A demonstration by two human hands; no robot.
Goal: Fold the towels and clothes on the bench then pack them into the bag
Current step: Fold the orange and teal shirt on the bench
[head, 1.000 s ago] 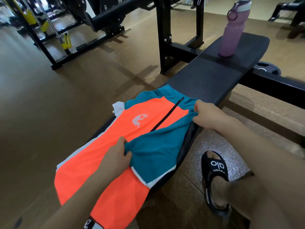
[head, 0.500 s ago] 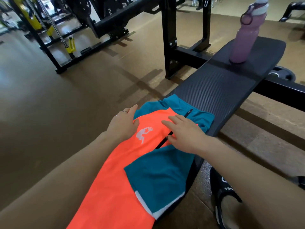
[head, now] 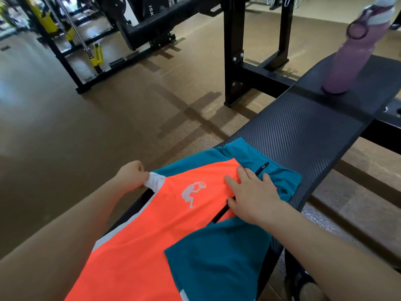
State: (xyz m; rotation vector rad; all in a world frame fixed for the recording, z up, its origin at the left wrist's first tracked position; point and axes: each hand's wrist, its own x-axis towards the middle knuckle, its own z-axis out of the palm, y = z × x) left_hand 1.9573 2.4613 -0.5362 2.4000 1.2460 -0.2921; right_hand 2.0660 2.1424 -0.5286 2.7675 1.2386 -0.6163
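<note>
Shirt [head: 138, 242] is lying on bench [head: 303, 131], 1 teal sleeve already folded in over the orange front. L hand [head: 132, 177], flat by the collar 0.5 s ago, is now pinching the white sleeve edge at the bench's far side. R hand [head: 251, 196] is staying pressed flat on the zipper, fingers spread. Looks like the 2nd sleeve fold is starting; bag isn't in view.
</note>
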